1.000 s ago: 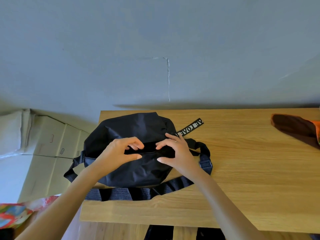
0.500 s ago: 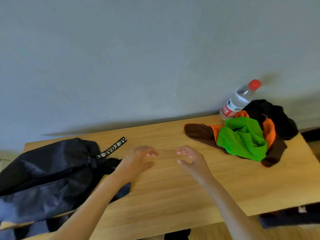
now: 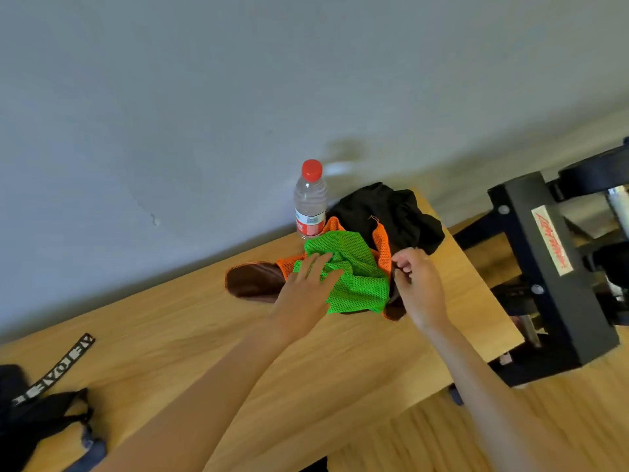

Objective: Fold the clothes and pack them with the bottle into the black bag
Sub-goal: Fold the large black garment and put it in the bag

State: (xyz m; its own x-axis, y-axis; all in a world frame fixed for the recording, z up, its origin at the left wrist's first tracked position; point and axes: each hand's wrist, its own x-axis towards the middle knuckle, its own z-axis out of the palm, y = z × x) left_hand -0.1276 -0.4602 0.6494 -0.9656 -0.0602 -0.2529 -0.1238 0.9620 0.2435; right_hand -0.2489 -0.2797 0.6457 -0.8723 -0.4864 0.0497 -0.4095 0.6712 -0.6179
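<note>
The left hand [image 3: 311, 284] lies flat with straight fingers on the green mesh garment [image 3: 354, 284], seemingly pinning the heap so one piece can be drawn off without dragging the rest. The right hand [image 3: 417, 284] has its fingers curled at the heap's right side, apparently pinching the edge of the orange mesh garment [image 3: 383, 247] or the dark cloth under it — which one, I cannot tell. The clothes sit piled toward the table's [image 3: 204, 335] far right corner: green on top, orange beneath, a brown garment [image 3: 253, 281] spread out toward the left, a black garment [image 3: 391, 212] bunched against the far edge. The water bottle [image 3: 310, 202] stands upright at the far edge, just beside the heap, so a careless tug could topple it. The black bag [image 3: 20, 417] rests at the table's near left corner, well apart from the clothes, its lettered strap [image 3: 56, 369] trailing across the wood. Off the table's right edge stands a black metal frame [image 3: 551, 267], close enough to crowd the right elbow — nothing is folded yet.
</note>
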